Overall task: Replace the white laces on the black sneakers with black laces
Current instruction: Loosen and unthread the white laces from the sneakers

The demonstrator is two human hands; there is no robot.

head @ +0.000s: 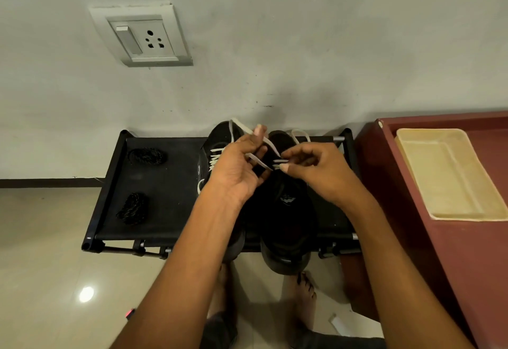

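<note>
Your work surface is the low black fabric-topped bench (165, 183) against the grey wall (275, 46). Its left half is open room apart from two coiled bundles of black laces: one far-left (148, 156), one nearer (133, 208), well apart from the shoes. Bench right edge sits just beside the maroon wooden cabinet (412, 211), so little room on that side. A cream rectangular plastic tray (450, 175) lies on the cabinet top. Near edge of the bench: both sneaker toes overhang it, above your bare feet (305, 291) on the glossy tiled floor (41, 238).

The two black sneakers stand side by side, right of bench centre, toes toward you. Left black sneaker (217, 140) has its flat white lace (215, 156) threaded across the eyelets, loose end trailing off its left side. Right black sneaker (286, 225) has its white lace (264, 163) partly out; strands run up and across between your hands.

Your left hand (236, 173): fingers curled, thumb and forefinger pinching a strand of the right sneaker's white lace, held up over the gap between the shoes. Your right hand (321, 170): fingers curled, tips pinching the same lace near the upper eyelets, just above the tongue. The hands are close, nearly touching.

White wall socket with switch (141, 36) far left, high on the wall.
</note>
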